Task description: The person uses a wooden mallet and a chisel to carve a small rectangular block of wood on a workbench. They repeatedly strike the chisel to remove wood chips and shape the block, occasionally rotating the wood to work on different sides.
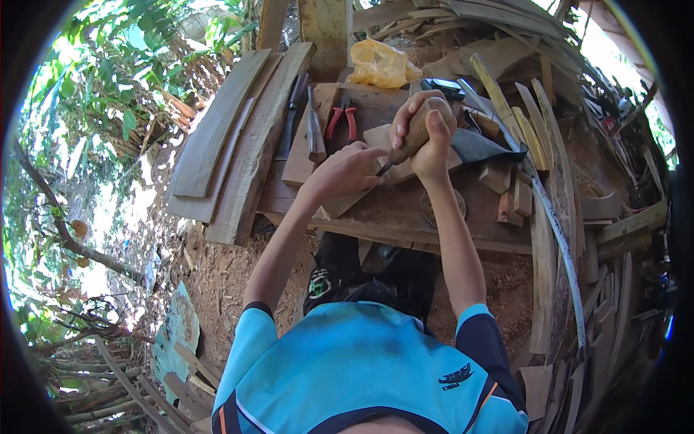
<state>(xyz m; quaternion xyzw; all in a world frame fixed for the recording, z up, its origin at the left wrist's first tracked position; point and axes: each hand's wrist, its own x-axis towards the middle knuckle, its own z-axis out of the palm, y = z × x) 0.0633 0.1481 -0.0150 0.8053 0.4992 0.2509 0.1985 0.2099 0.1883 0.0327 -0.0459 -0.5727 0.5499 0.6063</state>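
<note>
My right hand [436, 148] is closed around the thick, rounded wooden handle of a chisel-like tool [410, 147]. The tool slants down to the left, and its thin dark metal shaft meets a pale piece of wood [345, 204] on the workbench. My left hand [349, 171] rests low over that wood, its finger and thumb closed about the lower shaft. The tool's tip is hidden by the left hand. Close behind the left hand lie red-handled pliers [342, 124] and another chisel-like tool [315, 137] with a wooden part toward me.
Long planks [249, 152] lie along the bench's left side. A yellow plastic bag [379, 64] sits at the back, near a wooden post [325, 32]. Small wood blocks [496, 176] and a dark cloth-like sheet [481, 147] are at the right. Timber strips [542, 267] lean beside the workbench [390, 217].
</note>
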